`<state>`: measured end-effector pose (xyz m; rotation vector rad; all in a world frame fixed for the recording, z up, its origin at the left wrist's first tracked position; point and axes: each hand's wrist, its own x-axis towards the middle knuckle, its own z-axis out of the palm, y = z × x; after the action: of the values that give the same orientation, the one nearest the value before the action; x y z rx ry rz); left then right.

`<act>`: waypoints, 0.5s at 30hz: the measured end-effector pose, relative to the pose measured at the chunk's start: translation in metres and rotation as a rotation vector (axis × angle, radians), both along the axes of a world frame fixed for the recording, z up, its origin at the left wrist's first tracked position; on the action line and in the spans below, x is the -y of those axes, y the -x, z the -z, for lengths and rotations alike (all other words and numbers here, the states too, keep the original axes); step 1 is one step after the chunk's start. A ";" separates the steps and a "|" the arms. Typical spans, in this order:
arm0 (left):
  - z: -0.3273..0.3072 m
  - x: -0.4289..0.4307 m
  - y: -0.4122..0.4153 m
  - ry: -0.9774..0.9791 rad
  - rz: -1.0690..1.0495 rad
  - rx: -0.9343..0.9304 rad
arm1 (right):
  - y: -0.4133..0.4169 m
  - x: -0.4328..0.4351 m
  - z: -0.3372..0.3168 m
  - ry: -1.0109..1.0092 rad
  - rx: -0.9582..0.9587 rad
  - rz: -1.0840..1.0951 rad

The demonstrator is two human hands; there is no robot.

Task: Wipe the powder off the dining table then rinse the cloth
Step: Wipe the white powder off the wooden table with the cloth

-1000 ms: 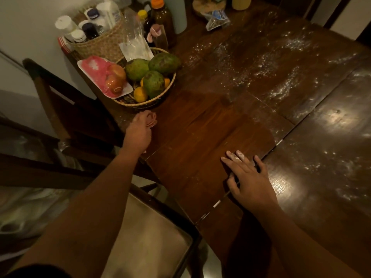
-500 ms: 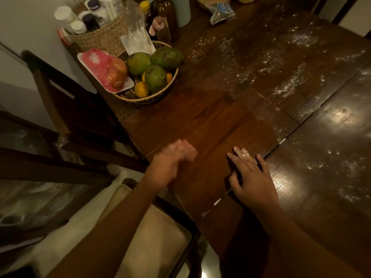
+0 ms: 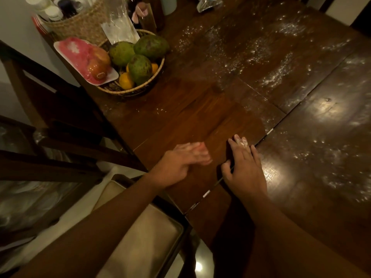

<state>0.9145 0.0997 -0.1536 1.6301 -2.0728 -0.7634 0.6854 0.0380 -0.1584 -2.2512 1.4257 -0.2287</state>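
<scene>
Powder-streaked dining table (image 3: 200, 117): right hand (image 3: 245, 169) rests flat, fingers straight; left hand (image 3: 180, 159) blurred, grip impossible to tell.

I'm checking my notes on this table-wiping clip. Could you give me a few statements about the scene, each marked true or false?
1. The right hand lies flat on the table. True.
2. The fruit basket sits at the table's right side. False: it sits on the left side, near the chair.
3. White powder lies on the far part of the table. True.
4. The right hand's fingertips are clean. False: white powder coats them.
5. The left hand rests in the basket. False: it is over the near table edge, beside the right hand, and blurred.
</scene>
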 end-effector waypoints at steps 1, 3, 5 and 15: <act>0.000 -0.015 -0.015 0.017 0.055 -0.020 | 0.001 0.000 0.000 0.004 -0.017 -0.016; -0.003 -0.031 -0.046 0.055 0.164 0.015 | 0.002 0.001 0.000 0.004 -0.058 -0.060; -0.010 -0.026 -0.077 0.069 0.165 0.057 | 0.004 0.001 0.000 0.004 -0.096 -0.125; 0.002 0.066 -0.115 0.009 -1.228 0.220 | 0.004 0.000 0.004 0.064 -0.187 -0.285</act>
<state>1.0297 0.0333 -0.1557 2.5293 -0.7855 -0.1231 0.6814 0.0380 -0.1624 -2.5501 1.1781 0.0292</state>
